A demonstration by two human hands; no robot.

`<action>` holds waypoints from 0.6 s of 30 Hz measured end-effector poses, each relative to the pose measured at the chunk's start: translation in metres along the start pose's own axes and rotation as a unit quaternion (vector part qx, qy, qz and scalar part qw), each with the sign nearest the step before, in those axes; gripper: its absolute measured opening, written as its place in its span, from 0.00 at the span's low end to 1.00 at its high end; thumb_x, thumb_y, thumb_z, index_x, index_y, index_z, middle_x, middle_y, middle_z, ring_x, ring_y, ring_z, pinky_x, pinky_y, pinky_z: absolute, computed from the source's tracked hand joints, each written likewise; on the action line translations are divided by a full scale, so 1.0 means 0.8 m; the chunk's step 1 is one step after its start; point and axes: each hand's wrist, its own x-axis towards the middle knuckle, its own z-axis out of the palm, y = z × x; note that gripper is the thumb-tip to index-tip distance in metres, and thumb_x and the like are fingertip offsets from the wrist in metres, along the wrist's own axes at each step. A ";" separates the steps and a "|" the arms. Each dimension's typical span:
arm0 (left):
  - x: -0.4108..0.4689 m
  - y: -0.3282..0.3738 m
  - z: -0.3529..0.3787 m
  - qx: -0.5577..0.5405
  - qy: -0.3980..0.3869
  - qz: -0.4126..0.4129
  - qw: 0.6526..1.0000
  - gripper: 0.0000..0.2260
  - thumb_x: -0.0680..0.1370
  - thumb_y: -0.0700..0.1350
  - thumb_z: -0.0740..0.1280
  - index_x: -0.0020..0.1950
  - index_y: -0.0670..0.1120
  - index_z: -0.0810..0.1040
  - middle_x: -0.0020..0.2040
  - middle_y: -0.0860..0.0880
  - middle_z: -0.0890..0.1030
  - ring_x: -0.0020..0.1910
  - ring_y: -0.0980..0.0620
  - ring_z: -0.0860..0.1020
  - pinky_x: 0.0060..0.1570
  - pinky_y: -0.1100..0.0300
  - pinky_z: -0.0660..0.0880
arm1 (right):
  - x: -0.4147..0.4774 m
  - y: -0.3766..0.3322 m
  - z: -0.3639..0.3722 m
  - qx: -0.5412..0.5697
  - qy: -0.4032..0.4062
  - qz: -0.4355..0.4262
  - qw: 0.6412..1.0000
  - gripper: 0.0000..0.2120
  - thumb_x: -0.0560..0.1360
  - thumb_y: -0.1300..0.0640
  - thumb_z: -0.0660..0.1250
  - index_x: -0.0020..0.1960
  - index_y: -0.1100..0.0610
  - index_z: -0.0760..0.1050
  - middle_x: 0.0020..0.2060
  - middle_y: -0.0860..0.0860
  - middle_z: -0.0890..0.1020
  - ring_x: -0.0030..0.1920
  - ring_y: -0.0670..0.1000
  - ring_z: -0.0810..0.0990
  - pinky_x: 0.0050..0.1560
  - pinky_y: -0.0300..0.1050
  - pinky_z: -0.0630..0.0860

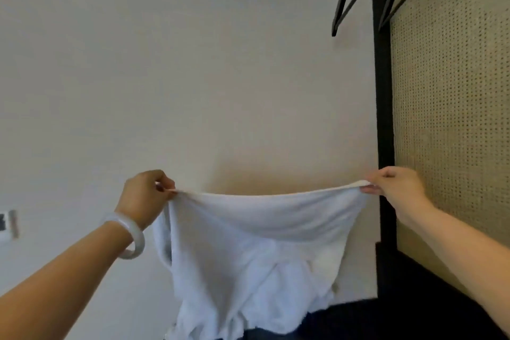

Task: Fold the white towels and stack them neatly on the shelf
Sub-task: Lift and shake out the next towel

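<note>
The towel (248, 243) hangs spread between both hands before the wall (193, 77). The left hand (145, 196) pinches its left top corner, the right hand (394, 185) pinches the right corner.

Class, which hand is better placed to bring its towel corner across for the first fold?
Left, marginally: the left hand pinches its corner of the towel before open wall; the right hand crowds the black post.

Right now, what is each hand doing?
Left hand: pinches one top corner of the white terry towel.
Right hand: pinches the other top corner.
</note>
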 end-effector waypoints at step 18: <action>-0.518 -0.227 0.087 0.041 -0.278 -0.109 0.953 0.09 0.71 0.29 0.70 0.40 0.42 0.77 0.43 0.53 0.74 0.39 0.53 0.75 0.43 0.71 0.68 | -0.400 0.326 -0.131 -0.216 0.085 0.409 0.882 0.22 0.74 0.69 0.71 0.65 0.63 0.70 0.55 0.61 0.79 0.44 0.57 0.84 0.56 0.57 0.80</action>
